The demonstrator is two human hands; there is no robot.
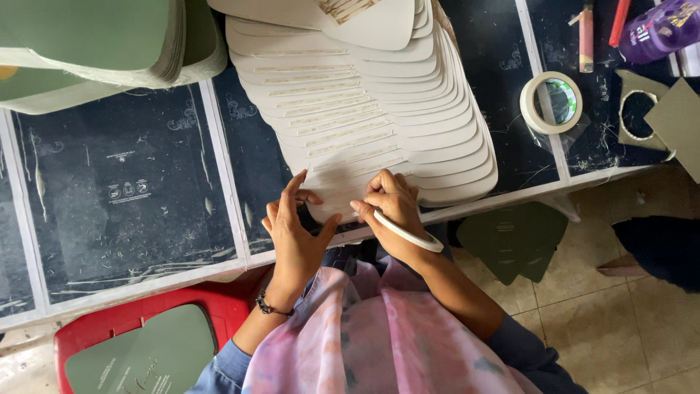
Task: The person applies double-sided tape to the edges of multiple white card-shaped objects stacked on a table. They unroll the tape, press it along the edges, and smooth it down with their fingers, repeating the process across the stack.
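Observation:
A fanned row of several white fan-shaped cardboard pieces (379, 102) lies on the dark table (124, 190), each with a pale strip down its middle. Both my hands rest on the nearest piece at the table's front edge. My left hand (295, 233) pinches that piece's near left edge with thumb and forefinger. My right hand (390, 208) presses its fingertips on the strip of the same piece. A roll of white tape (408, 235) hangs around my right wrist like a bracelet.
A stack of green fan-shaped pieces (95, 44) sits at the far left. A second tape roll (551, 102) lies at the right, with a purple bottle (660, 29) and card scraps (674, 117) beyond it. A red stool (146, 343) holding green pieces stands below; more green pieces (514, 241) lie on the floor.

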